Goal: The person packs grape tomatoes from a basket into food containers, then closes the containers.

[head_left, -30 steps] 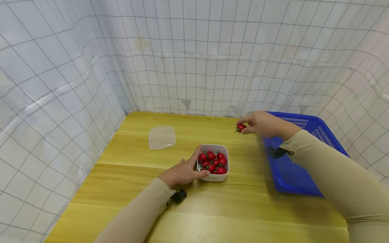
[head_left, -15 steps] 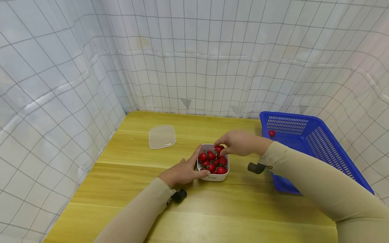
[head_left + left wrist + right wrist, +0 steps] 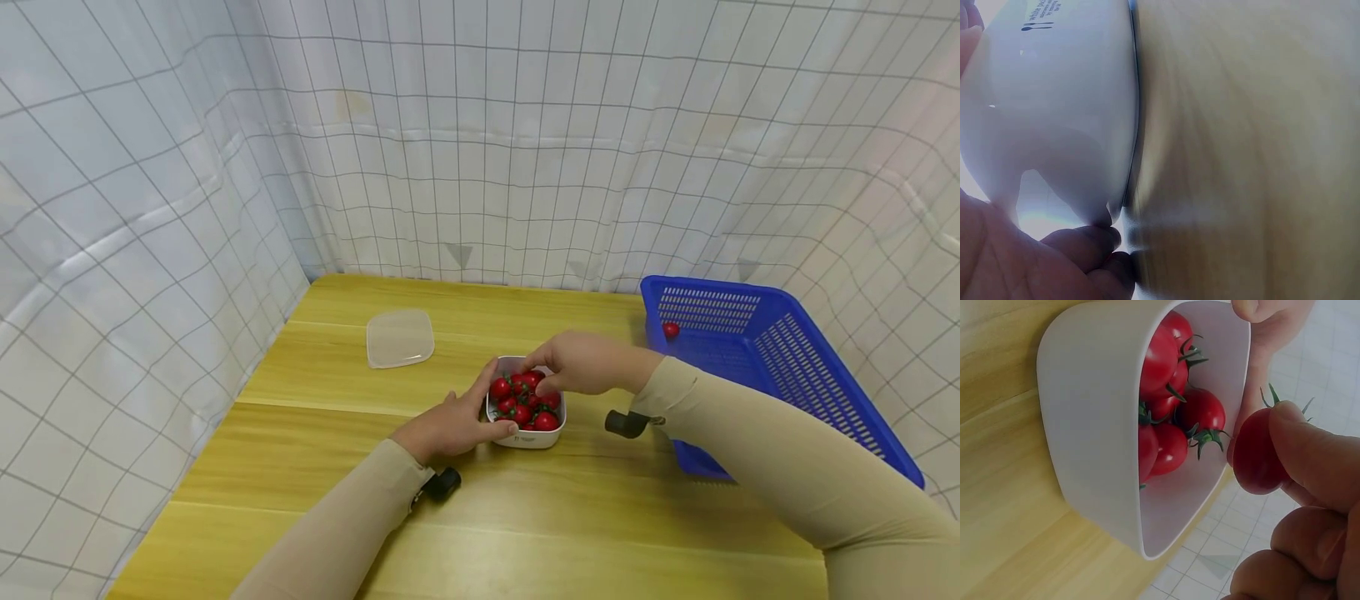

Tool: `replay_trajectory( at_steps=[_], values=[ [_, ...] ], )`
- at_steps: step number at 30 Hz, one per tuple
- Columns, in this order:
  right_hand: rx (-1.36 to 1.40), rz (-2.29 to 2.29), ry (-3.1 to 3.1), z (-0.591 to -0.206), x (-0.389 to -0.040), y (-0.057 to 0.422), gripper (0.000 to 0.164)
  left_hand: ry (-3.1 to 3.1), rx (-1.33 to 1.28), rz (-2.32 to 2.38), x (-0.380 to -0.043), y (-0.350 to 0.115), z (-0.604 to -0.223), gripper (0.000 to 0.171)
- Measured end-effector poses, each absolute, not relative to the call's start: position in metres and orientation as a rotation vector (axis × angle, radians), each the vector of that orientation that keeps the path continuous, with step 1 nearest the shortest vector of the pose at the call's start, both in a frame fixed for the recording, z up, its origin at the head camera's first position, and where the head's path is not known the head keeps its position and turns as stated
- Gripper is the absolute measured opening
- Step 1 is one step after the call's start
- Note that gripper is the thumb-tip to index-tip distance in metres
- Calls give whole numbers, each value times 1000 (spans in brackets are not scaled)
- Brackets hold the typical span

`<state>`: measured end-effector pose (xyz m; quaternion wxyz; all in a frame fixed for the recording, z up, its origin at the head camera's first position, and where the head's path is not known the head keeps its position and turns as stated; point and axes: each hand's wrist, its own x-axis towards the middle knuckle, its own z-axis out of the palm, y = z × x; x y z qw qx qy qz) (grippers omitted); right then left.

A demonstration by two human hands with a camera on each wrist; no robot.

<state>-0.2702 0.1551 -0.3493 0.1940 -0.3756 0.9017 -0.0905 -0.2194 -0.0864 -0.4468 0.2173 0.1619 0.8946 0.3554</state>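
A white square food container (image 3: 527, 439) full of red cherry tomatoes (image 3: 521, 414) stands on the wooden table. My left hand (image 3: 459, 425) grips its left side, thumb at the front rim; in the left wrist view, curled fingers (image 3: 1088, 244) touch the container wall near its base. My right hand (image 3: 588, 363) is over the container's back right corner. In the right wrist view its thumb and a finger pinch one cherry tomato (image 3: 1257, 453) with green sepals, at the container's opening. From the head view that tomato is partly hidden by the fingers.
A blue plastic basket (image 3: 795, 375) stands at the right, with one red tomato (image 3: 671, 330) visible at its far left corner; my right forearm covers part of it. A translucent lid (image 3: 401, 338) lies at the back left. A gridded curtain (image 3: 487, 167) encloses the table.
My right hand has moved left from beside the basket, where it held a cherry tomato, to the container, then slightly further left and nearer. The left hand has stayed on the container.
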Motion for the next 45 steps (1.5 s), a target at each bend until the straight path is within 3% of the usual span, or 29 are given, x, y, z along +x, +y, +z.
replay_trajectory(
  at_steps=[18,30,37,45],
  values=[
    [-953,-386,2546,-333,-275,169,44,2483,464,984,-220,-87,-446,108],
    [-457,-653,2936,-312,-317,280,43,2483,439,994,-218,-86,-445,107],
    [-323,-564,3004,-338,-339,347,46,2482,461,991,-219,-85,-444,108],
    [-349,-386,2926,-372,-349,383,44,2464,493,1015,-219,-84,-444,110]
  ],
)
